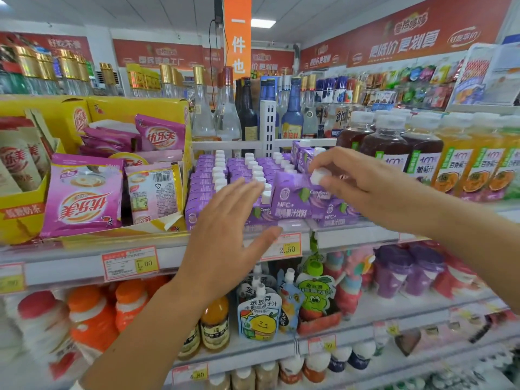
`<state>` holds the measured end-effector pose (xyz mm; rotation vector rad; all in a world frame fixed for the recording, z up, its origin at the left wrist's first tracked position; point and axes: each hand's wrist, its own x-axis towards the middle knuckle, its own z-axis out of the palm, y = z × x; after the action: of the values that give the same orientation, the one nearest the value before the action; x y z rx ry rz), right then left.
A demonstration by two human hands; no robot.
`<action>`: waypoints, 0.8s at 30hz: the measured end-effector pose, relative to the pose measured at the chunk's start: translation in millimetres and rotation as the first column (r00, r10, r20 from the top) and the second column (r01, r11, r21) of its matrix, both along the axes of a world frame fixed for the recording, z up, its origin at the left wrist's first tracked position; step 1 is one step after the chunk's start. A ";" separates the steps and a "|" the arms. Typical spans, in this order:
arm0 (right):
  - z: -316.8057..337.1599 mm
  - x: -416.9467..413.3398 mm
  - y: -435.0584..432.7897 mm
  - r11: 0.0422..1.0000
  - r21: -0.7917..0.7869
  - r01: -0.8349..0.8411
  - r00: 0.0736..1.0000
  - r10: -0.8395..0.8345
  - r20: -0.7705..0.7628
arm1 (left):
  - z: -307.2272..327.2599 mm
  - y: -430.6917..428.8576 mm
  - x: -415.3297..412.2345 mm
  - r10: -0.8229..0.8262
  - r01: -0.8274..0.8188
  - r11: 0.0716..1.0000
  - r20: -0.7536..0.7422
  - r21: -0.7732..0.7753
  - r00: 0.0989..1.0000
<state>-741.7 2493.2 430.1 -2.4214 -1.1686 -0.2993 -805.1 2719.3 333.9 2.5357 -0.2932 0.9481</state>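
Rows of purple juice cartons (213,187) with white caps fill the middle of a shop shelf (174,257). My right hand (363,181) pinches the white cap of one purple carton (292,198), which stands tilted at the front of the rows. My left hand (225,237) hovers in front of the cartons with fingers straight and spread, holding nothing.
Yellow display boxes with pink milk-tea sachets (81,198) stand at the left. Dark and orange juice bottles (422,156) stand at the right. Glass liquor bottles (225,108) line the back. Price tags (130,263) hang on the shelf edge; drink pouches (260,313) and bottles fill lower shelves.
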 end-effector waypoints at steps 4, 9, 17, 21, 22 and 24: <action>-46.3 -22.8 9.1 0.997 0.062 -0.039 0.973 0.052 -0.223 | -22.7 -15.6 -23.4 -0.267 0.148 0.881 -0.214 -0.449 0.940; -123.6 -40.7 25.6 0.944 0.329 0.011 0.864 0.157 -0.479 | -69.4 -11.9 -49.5 -0.440 0.064 0.579 -0.246 -0.813 0.864; -190.2 -76.1 45.6 0.766 0.578 0.282 0.571 0.350 -0.743 | -104.6 1.7 -83.3 -0.517 -0.115 0.366 -0.304 -0.924 0.800; -200.5 -84.2 48.8 0.757 0.574 0.314 0.517 0.370 -0.771 | -112.3 7.4 -94.7 -0.542 -0.149 0.317 -0.308 -0.937 0.782; -204.1 -85.0 49.2 0.760 0.569 0.314 0.514 0.368 -0.775 | -114.0 7.4 -96.7 -0.540 -0.152 0.311 -0.306 -0.938 0.784; -209.1 -86.8 50.5 0.756 0.563 0.332 0.503 0.363 -0.784 | -118.4 7.8 -99.7 -0.537 -0.161 0.294 -0.302 -0.942 0.788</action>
<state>-828.5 2543.7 221.0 -1.4944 -0.4426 0.4584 -904.8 2727.1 215.4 1.4114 0.1461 0.0337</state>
